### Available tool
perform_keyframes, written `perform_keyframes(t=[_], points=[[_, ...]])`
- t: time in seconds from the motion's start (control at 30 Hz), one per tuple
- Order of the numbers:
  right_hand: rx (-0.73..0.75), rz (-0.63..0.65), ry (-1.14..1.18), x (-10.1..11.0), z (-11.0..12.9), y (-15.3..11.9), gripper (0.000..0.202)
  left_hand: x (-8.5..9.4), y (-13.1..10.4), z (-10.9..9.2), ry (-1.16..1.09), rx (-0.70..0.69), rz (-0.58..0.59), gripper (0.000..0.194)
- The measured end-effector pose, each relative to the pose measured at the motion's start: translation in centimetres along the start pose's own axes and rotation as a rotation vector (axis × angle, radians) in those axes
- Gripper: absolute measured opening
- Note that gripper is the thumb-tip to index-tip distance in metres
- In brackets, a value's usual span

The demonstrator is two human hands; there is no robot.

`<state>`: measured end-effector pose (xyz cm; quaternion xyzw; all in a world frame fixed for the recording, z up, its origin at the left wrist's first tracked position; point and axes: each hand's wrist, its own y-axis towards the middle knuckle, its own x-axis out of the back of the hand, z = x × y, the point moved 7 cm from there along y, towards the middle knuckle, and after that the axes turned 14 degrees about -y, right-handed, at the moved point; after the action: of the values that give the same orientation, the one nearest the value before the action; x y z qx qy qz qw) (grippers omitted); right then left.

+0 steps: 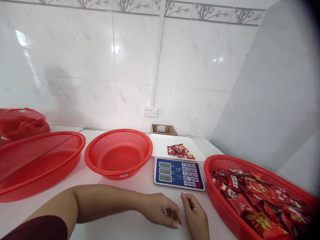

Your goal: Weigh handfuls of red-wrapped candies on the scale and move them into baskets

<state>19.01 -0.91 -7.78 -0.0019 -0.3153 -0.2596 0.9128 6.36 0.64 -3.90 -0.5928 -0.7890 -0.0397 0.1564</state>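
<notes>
- Head view: the left hand [160, 210] and right hand [196, 213] were near each other but apart, in front of the electronic price-computing scale [178, 173].
- Hand state: the left fingers curled loosely, with no object visible; the right thumb and forefinger lay close together. Whether either hand pinched anything small could not be told.
- Packet position: several red snack packets [180, 150] lay on the white scale pan [160, 146]; many loose red packets [260, 193] filled the right-hand perforated basket [212, 186].
- Progress (judged): only a small share of the packets was on the pan; the bulk remained in that basket. The display digits were illegible.
- Surface: the white desk [142, 183] also carried a central round basket [117, 160], a left basket [45, 166] and, against the wall, an open carton [163, 129].
- Room: glossy marbled wall tiles [75, 50] bore a bamboo-pattern border and a socket panel [150, 111].
</notes>
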Motion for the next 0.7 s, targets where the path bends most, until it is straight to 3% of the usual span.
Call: perform_keyframes(t=[0.13, 0.23, 0.3, 0.43, 0.53, 0.7], points=[[0.003, 0.025, 0.044, -0.2, -0.1, 0.0, 0.039, 3.6, 0.5, -6.8, 0.375, -0.087, -0.038, 0.022], [-0.034, 0.003, 0.019, 0.0, -0.2, -0.1, 0.039, 7.5, 2.4, -9.6, 0.638, -0.100, -0.155, 0.025], [-0.050, -0.005, 0.016, 0.1, -0.2, -0.2, 0.039, 10.1, 4.1, -9.7, 0.785, -0.072, -0.217, 0.025], [-0.044, -0.013, 0.055, 0.0, -0.2, -0.1, 0.038, 13.9, 7.1, -7.9, 0.885, 0.003, -0.278, 0.025], [-0.058, -0.001, 0.069, -0.2, -0.4, 0.0, 0.038, 15.4, 8.7, -6.8, 0.928, 0.053, -0.309, 0.025], [-0.057, -0.004, 0.068, 0.0, -0.4, 0.2, 0.039, 16.4, 10.6, -6.3, 0.957, 0.082, -0.372, 0.027]])
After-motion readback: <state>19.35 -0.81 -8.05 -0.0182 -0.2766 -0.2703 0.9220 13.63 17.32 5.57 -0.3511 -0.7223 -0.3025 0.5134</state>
